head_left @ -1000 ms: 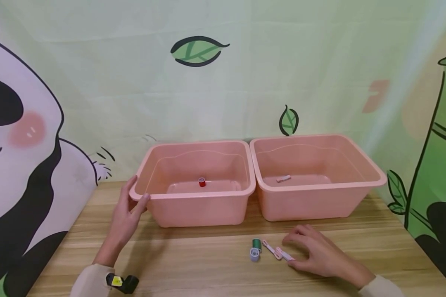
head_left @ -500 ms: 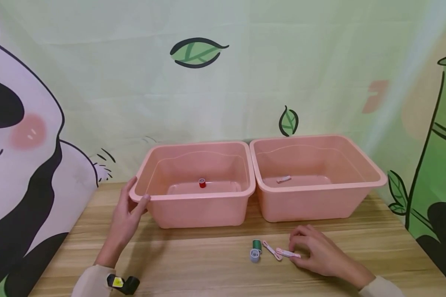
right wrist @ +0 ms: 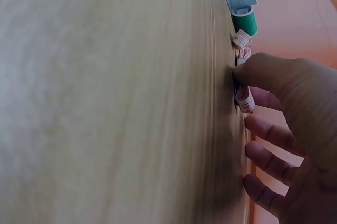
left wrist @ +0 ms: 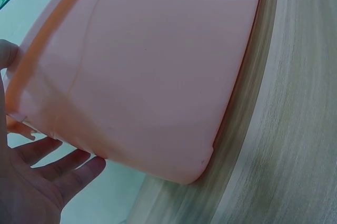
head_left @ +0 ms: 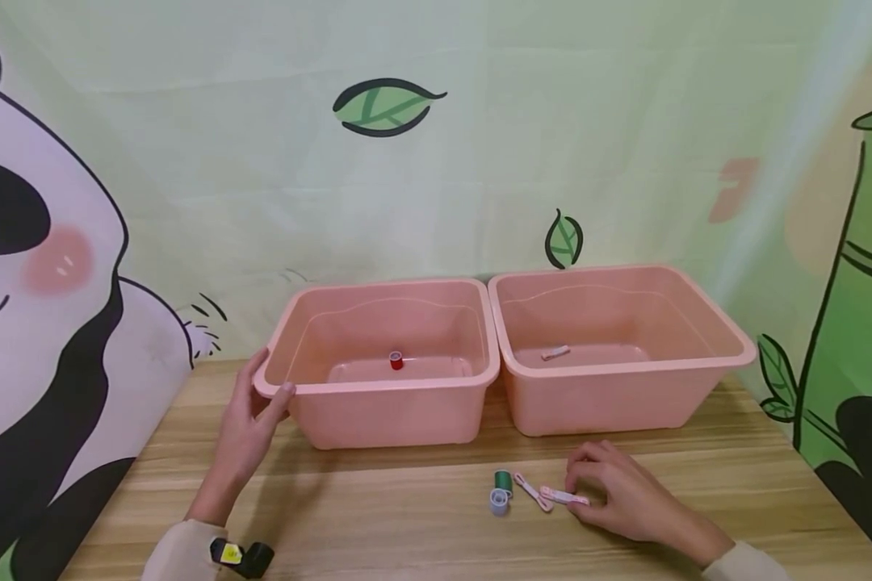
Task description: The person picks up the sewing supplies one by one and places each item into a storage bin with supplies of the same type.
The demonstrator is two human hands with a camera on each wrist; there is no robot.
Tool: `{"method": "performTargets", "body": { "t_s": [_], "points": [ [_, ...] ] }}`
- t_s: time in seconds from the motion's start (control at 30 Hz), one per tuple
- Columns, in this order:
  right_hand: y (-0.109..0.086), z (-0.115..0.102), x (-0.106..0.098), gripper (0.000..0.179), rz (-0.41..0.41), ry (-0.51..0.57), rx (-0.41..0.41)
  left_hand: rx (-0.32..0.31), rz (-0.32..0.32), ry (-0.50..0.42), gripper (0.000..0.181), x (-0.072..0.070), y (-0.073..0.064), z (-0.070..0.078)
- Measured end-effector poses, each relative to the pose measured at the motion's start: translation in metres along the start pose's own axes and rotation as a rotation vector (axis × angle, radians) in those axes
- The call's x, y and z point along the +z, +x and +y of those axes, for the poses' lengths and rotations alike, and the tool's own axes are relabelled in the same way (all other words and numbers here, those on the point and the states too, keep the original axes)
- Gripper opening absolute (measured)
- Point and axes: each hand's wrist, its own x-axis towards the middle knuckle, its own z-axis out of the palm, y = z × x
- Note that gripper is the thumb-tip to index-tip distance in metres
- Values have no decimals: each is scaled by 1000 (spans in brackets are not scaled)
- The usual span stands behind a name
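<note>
My left hand (head_left: 247, 428) grips the left corner of a pink plastic tub (head_left: 388, 413), thumb at the front rim and fingers along the outer side. Between the thumb and index finger of my right hand (head_left: 621, 492) is a folded tape measure (head_left: 561, 495), pinched low at the tabletop; red numbers show on it in the right wrist view. A second folded tape measure (head_left: 533, 492) lies just left of it. Beside that, a green thread spool (head_left: 503, 482) and a pale blue-grey spool (head_left: 499, 502) sit close together.
A second pink tub (head_left: 625, 399) stands right beside the first. Inside the left tub is a red thread spool (head_left: 396, 361); a folded tape measure (head_left: 555, 353) lies in the right one. A printed cloth backdrop (head_left: 472, 161) hangs behind the wooden table (head_left: 378, 516).
The right hand's fingers have drawn in round the nearer tape measure, which has turned and slid slightly right. The left hand keeps its hold on the tub.
</note>
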Motion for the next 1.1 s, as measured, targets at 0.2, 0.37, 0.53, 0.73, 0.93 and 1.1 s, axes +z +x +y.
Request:
{"method": "performTargets", "body": {
  "t_s": [0.2,0.37,0.53,0.73,0.93,1.1],
  "points": [
    [-1,1,0,29,18,-3,3,-6,1,-9,74,2,0,0],
    [0,2,-7,33,69,28,-25,-22,10,-10,74,5,0,-2],
    [7,2,-22,37,102,58,-57,-32,24,-28,74,5,0,-3],
    [15,1,-43,36,100,47,-104,-33,30,-32,73,4,-1,-5],
    [19,-1,-60,34,65,8,-75,-23,42,-8,71,3,0,-7],
    [20,-5,-74,33,47,19,-87,-27,23,-26,71,4,1,-7]
  ]
}}
